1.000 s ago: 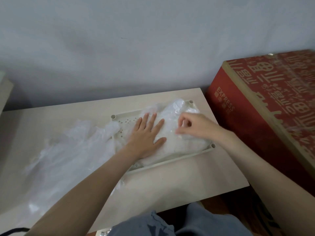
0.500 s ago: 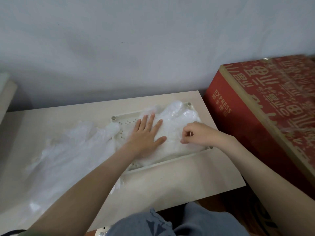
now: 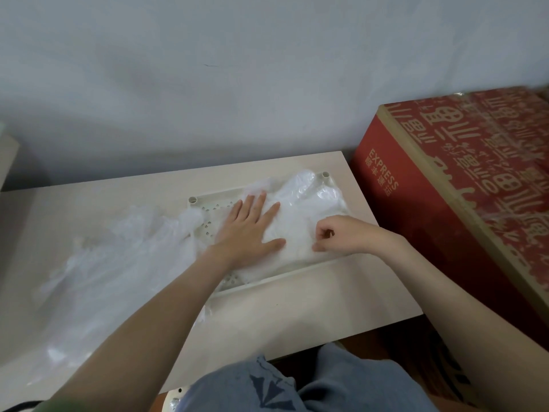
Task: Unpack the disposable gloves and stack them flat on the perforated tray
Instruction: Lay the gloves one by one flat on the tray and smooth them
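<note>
My left hand (image 3: 249, 230) flat, fingers spread, pressed glove stack (image 3: 300, 200) on perforated tray (image 3: 285, 273); right hand (image 3: 341, 236) pinched its top layer beside it. Risk: my tug could slide slippery layers, bunching stack.

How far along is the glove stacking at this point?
Done: a stack of gloves lies on the perforated tray. In hand: the left hand presses it flat with straight fingers, while the right hand pinches the film at the stack's near right side. Left: a loose heap of clear plastic sits on the table beside the tray's left edge, apparently more gloves to move over.
</note>
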